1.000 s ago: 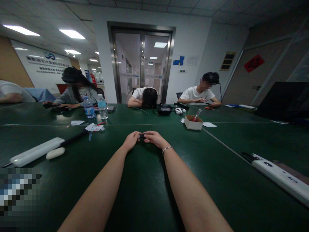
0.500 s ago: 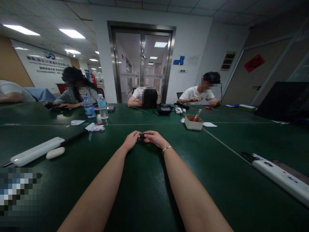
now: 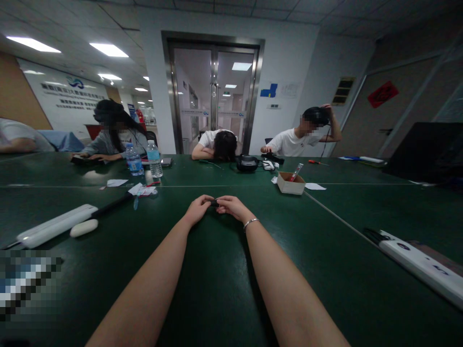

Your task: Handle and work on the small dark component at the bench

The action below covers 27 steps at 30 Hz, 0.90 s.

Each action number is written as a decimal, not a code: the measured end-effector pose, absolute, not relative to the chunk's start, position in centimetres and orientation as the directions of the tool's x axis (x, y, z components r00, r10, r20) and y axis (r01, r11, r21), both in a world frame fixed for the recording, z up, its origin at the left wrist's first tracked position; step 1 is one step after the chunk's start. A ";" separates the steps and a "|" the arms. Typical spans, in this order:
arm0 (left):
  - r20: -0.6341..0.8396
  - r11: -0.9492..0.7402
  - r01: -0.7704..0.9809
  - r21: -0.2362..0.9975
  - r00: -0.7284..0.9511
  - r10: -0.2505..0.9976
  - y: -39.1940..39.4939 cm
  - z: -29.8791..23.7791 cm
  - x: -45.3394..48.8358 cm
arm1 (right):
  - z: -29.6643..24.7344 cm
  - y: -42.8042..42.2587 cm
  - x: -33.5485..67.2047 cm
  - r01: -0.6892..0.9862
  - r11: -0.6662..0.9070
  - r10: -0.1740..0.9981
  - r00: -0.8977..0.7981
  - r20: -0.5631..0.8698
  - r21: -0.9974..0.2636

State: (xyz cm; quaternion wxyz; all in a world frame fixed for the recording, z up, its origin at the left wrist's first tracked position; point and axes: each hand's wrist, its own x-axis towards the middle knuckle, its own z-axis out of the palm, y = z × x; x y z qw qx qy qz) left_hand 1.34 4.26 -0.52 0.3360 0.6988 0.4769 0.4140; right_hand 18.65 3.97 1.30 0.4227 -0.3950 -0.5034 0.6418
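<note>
Both my arms stretch forward over the dark green table (image 3: 217,289). My left hand (image 3: 197,209) and my right hand (image 3: 233,206) meet at the middle of the table, fingers curled. Between the fingertips sits a small dark object (image 3: 214,203), pinched from both sides; too small to name. A thin bracelet (image 3: 250,222) circles my right wrist.
A white power strip (image 3: 54,225) and a white oval piece (image 3: 83,227) lie at left, another white strip (image 3: 421,262) at right. Two water bottles (image 3: 144,160), a small cardboard box (image 3: 290,183) and a black device (image 3: 247,163) stand farther back. Several people sit along the far side.
My hands stay together on the small dark object, barely shifting. The person at the far right has raised an arm to the head.
</note>
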 end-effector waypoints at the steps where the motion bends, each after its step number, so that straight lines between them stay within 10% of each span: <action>1: 0.272 -0.330 0.380 0.864 0.199 0.941 4.4 -0.6 1.3 | 1.3 4.1 18.6 -0.123 -0.128 0.941 -0.327 -0.082 -0.984; 18: 0.277 -0.305 0.200 0.931 0.154 0.948 4.4 -0.7 1.4 | 1.2 4.4 17.7 0.120 -0.041 0.938 -0.338 -0.079 -0.992; 27: 0.247 -0.275 0.211 0.938 0.149 0.958 3.8 -0.1 1.6 | 1.6 3.7 18.8 -0.030 -0.019 0.923 -0.384 -0.006 -0.999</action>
